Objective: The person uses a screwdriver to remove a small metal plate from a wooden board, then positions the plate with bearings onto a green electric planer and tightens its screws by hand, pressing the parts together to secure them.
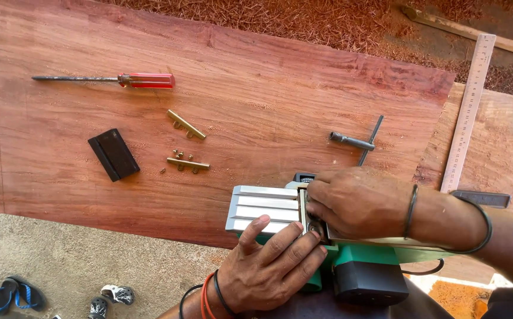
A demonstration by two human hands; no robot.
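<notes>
Both hands on an upturned green planer [304, 236] at the near edge of a red wood slab [239, 100].

Left hand [274, 266] lies flat over the planer's ribbed grey sole, fingers [292, 242] spread and extended, pressing rather than clasping. Right hand [357, 204] curls over the blade slot just beside it; fingers bent down, whether they pinch anything I cannot tell. On the slab, well apart from the hands: red-handled screwdriver [109, 79], black block [113, 154], two brass bars [187, 145] with small screws near them, T-handle wrench [360, 140]. Steel ruler [468, 112] lies at right, past the slab's end. Sandals [17, 293] on the floor.
</notes>
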